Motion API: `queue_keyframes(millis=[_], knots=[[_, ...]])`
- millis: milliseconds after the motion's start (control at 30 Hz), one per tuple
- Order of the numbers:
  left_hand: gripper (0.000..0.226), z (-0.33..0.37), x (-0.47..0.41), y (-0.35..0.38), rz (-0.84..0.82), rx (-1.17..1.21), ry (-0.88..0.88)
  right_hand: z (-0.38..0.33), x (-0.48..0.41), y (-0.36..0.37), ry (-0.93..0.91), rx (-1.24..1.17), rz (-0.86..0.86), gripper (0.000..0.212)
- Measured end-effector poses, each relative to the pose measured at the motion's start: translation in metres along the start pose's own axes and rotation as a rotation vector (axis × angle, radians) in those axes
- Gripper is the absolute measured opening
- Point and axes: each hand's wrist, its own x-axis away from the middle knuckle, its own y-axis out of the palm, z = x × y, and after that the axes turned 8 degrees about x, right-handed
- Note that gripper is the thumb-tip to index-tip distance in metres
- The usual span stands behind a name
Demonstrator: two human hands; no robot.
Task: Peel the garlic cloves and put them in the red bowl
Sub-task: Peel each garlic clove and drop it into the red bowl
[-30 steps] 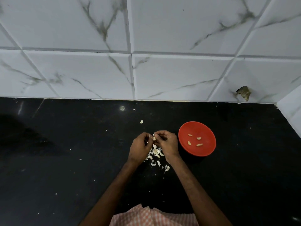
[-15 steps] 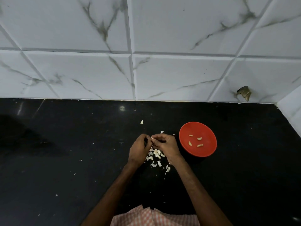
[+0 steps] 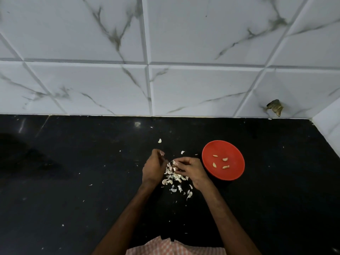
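Head view: the right hand (image 3: 191, 170) pinches a pale, papery garlic clove (image 3: 174, 162) in curled fingers. The left hand (image 3: 154, 168) curls just beside it, and whether it grips anything cannot be told. Flaky white skins (image 3: 174, 179) lie beneath. The round red bowl (image 3: 232, 151), holding four peeled cloves (image 3: 224, 159), sits just right of the hands on a glossy black counter (image 3: 73, 181) below grey-veined white tiles (image 3: 92, 89).

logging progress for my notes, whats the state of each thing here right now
red bowl: upright, holding four peeled cloves
garlic clove: pinched at the right hand fingertips
left hand: fingers curled beside the clove, grip unclear
pile of skins and cloves: scattered on black counter under the hands
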Motion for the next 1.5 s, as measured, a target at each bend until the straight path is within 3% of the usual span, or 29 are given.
queue_keyframes(millis=[100, 167, 200, 267, 333, 500, 633, 767, 967, 1100, 1500], knots=[[0.009, -0.006, 0.006, 0.004, -0.073, -0.125, 0.007, 0.003, -0.003, -0.001, -0.071, 0.076, 0.056, 0.013], [0.025, -0.006, 0.008, 0.003, -0.09, -0.28, 0.019, 0.006, -0.005, -0.002, -0.108, 0.158, 0.133, 0.012], [0.027, -0.006, 0.008, 0.002, -0.09, -0.285, 0.019, 0.007, -0.006, -0.002, -0.119, 0.195, 0.165, 0.012], [0.01, -0.006, 0.007, 0.001, -0.103, -0.129, 0.038, 0.01, -0.006, -0.001, -0.146, 0.269, 0.194, 0.013], [0.013, -0.005, 0.006, 0.002, -0.136, -0.014, 0.082, 0.011, -0.007, 0.0, -0.193, 0.344, 0.21, 0.012], [0.024, 0.003, 0.005, 0.002, -0.269, -0.141, 0.18, 0.014, -0.009, 0.004, -0.306, 0.449, 0.209, 0.01], [0.028, 0.007, 0.003, 0.001, -0.288, -0.168, 0.182, 0.015, -0.007, 0.009, -0.327, 0.465, 0.294, 0.018], [0.025, 0.01, 0.002, -0.001, -0.326, -0.208, 0.177, 0.013, -0.004, 0.012, -0.366, 0.542, 0.354, 0.012], [0.015, 0.012, 0.004, 0.002, -0.227, -0.217, 0.156, 0.009, -0.006, 0.015, -0.447, 0.609, 0.378, 0.01], [0.016, 0.014, 0.01, 0.002, -0.191, -0.109, 0.131, 0.004, -0.006, 0.009, -0.431, 0.544, 0.407, 0.01], [0.025, 0.012, 0.012, 0.001, -0.104, 0.197, 0.079, 0.001, -0.001, 0.012, -0.402, 0.181, 0.181, 0.021]])
